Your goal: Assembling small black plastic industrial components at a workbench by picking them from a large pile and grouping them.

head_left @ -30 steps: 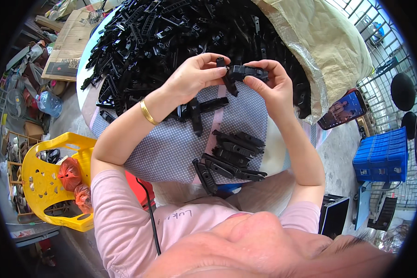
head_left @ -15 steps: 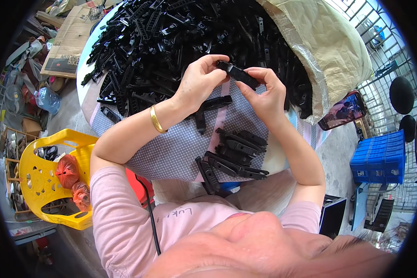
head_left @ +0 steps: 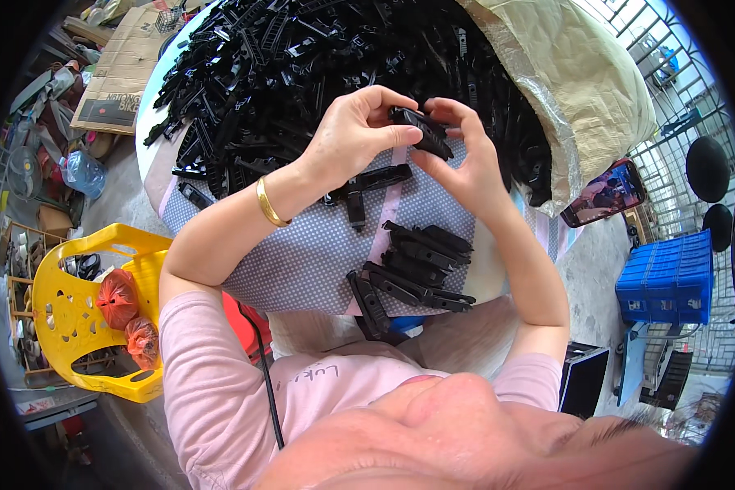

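Note:
Above the near middle of the table, a long black plastic part point(head_left: 429, 137) is held in the air between my two hands. My left hand point(head_left: 353, 135), with a gold bangle at the wrist, pinches its left end between thumb and fingers. Around the right end curve the thumb and fingers of my right hand point(head_left: 471, 159); the contact is partly hidden. Below the hands, several similar black plastic parts point(head_left: 420, 261) lie in a loose stack at the table's near edge. Two more black parts point(head_left: 357, 200) rest between my left wrist and that stack.
A big heap of black plastic parts point(head_left: 245, 73) covers the far side of the cloth-covered table point(head_left: 286, 265). A beige sack point(head_left: 588, 73) borders it at right, beside a phone point(head_left: 608, 194). A yellow chair point(head_left: 65, 318) with red bags stands left, blue crates point(head_left: 665, 278) right.
The black part has turned between my hands. My left thumb now lies across it, and the fingers of my right hand have spread wider around its right end.

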`<state>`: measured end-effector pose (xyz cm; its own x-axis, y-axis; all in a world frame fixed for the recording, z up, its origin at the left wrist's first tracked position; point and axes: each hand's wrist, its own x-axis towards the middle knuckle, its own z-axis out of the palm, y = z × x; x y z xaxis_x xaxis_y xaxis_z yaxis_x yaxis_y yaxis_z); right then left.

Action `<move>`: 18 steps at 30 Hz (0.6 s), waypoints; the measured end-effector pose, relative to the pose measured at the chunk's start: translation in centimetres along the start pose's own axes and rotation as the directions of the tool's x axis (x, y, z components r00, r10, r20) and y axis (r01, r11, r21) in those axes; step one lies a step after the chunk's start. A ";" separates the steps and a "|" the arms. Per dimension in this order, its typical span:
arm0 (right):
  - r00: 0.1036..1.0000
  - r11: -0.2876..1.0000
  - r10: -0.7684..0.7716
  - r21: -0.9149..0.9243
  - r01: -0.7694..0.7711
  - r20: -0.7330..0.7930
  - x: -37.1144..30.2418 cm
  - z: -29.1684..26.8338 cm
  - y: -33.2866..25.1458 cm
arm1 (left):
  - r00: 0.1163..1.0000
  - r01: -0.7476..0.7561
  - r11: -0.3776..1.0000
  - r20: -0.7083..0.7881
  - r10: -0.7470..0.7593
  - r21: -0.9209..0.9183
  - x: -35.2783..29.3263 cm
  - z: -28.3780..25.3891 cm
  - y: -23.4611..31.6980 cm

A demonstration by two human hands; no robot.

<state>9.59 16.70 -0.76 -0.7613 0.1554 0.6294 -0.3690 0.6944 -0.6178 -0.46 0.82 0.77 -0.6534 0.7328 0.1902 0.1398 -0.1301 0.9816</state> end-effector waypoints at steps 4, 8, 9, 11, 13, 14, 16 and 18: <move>0.937 0.971 0.172 0.105 -0.212 0.303 0.1 -1.5 0.4 | 0.993 -0.079 0.989 0.101 0.066 0.129 0.0 -0.1 -0.1; 0.982 0.996 0.093 -0.011 -0.092 0.166 -0.4 -1.5 -0.5 | 0.981 -0.169 0.980 0.117 0.157 0.103 -0.3 0.3 0.4; 0.981 0.996 0.094 -0.009 -0.094 0.167 -0.4 -1.5 -0.5 | 0.979 -0.189 0.977 0.095 0.180 0.095 -0.3 0.4 0.5; 0.988 0.996 0.074 -0.050 -0.067 0.134 -0.3 -1.3 -0.6 | 0.977 -0.207 0.974 0.077 0.201 0.088 -0.3 0.3 0.7; 0.978 0.996 0.083 0.001 -0.085 0.192 -0.4 -1.4 -0.4 | 0.988 -0.109 0.991 0.120 0.099 0.081 -0.4 0.1 1.0; 0.964 0.993 0.087 0.050 -0.103 0.250 -0.4 -1.6 -0.2 | 0.989 -0.108 0.991 0.115 0.098 0.084 -0.6 -0.2 1.2; 0.767 0.938 0.104 0.194 -0.288 0.633 0.4 -3.2 1.1 | 0.895 0.043 0.984 0.432 -0.115 0.172 -1.0 -1.3 1.6; 0.655 0.975 0.025 0.127 -0.184 0.755 0.7 -4.2 1.0 | 0.829 -0.034 0.940 0.535 -0.164 0.341 -2.4 -1.6 2.8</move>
<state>10.91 20.46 1.02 -0.9104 -0.4116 0.0411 -0.2878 0.5589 -0.7777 0.26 -2.37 3.05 -0.1661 0.9860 -0.0129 0.4072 0.0805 0.9098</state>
